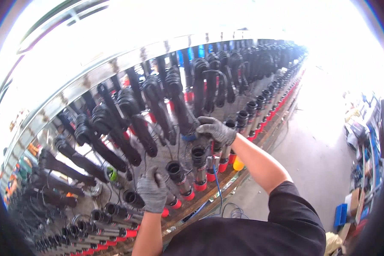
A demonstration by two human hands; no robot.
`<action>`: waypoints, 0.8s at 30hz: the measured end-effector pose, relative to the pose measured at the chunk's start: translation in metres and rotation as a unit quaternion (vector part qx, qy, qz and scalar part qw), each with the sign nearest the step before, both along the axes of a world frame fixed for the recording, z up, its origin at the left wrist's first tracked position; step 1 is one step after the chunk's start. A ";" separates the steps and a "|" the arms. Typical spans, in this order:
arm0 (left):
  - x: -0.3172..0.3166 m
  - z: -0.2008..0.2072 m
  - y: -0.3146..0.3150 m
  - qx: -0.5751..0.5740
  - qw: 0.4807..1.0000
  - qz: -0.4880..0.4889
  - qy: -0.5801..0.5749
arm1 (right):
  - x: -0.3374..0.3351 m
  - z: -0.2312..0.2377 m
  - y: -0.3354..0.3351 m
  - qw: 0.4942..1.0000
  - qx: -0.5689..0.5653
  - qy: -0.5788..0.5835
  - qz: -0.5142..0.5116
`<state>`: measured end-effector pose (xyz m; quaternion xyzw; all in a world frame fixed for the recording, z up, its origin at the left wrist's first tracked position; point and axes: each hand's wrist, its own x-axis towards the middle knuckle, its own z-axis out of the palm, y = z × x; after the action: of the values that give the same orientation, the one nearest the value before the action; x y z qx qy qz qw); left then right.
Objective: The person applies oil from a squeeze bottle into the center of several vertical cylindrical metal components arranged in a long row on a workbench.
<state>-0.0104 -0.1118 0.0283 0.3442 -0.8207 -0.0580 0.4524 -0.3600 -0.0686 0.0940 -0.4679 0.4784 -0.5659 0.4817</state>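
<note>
Both my hands wear grey gloves. My left hand (pixel 152 190) is raised among the upright cylinders, its fingers curled. A thin dark cable runs down close to its fingertips; whether it is held cannot be made out. My right hand (pixel 216 129) reaches leftward, fingers bent, at the lower end of a hanging black cable bundle (pixel 179 104). What lies in its grip is hidden. A blue band (pixel 189 137) shows at that bundle's bottom. Between my hands stand metal cylinders with black open tops (pixel 198 155) and red bases. A thin blue hose (pixel 217 181) hangs below my right hand.
A long metal rail (pixel 128 64) carries many black bundles into the distance. Matching cylinders line the bench's wooden edge (pixel 213 198); one has a yellow base (pixel 238 164). Right of it is grey floor (pixel 303 141), with a blue bin (pixel 340 215) and cluttered shelving beyond.
</note>
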 end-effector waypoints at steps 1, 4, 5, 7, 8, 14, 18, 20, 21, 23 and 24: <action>0.003 0.002 0.000 0.005 1.000 -0.006 -0.007 | 0.005 0.000 0.000 1.000 -0.012 -0.018 0.006; -0.002 0.023 0.010 0.030 0.998 -0.044 -0.029 | 0.003 -0.019 -0.004 0.996 -0.046 -0.082 -0.006; -0.005 0.031 0.014 0.026 0.997 -0.050 -0.048 | -0.001 -0.021 -0.006 0.997 -0.049 -0.060 0.006; -0.012 0.050 0.021 -0.012 0.994 -0.096 -0.051 | 0.009 0.003 0.003 0.999 -0.032 -0.015 0.037; -0.022 0.056 0.024 -0.029 0.991 -0.122 -0.051 | 0.005 -0.003 0.001 0.999 -0.039 -0.018 0.032; -0.074 0.027 0.008 0.023 0.983 -0.116 -0.138 | -0.003 -0.009 -0.002 0.998 -0.058 -0.032 0.010; -0.077 0.008 -0.008 -0.028 0.991 -0.083 -0.097 | 0.002 -0.010 -0.005 0.996 -0.040 -0.075 0.003; -0.078 0.010 -0.007 -0.020 0.991 -0.081 -0.101 | -0.004 -0.013 -0.004 0.996 -0.054 -0.071 0.027; -0.078 0.012 -0.005 -0.026 0.991 -0.067 -0.112 | -0.006 -0.014 -0.004 0.995 -0.062 -0.069 0.041; -0.081 0.012 -0.002 -0.012 0.992 -0.064 -0.111 | -0.005 -0.016 -0.005 0.996 -0.065 -0.057 0.030; -0.081 0.013 -0.001 -0.007 0.992 -0.062 -0.110 | -0.003 -0.015 -0.005 0.996 -0.069 -0.050 0.025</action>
<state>-0.0909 -0.1131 0.0408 0.2934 -0.8858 -0.0423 0.3569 -0.3628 -0.0739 0.0793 -0.4829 0.4017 -0.6077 0.4859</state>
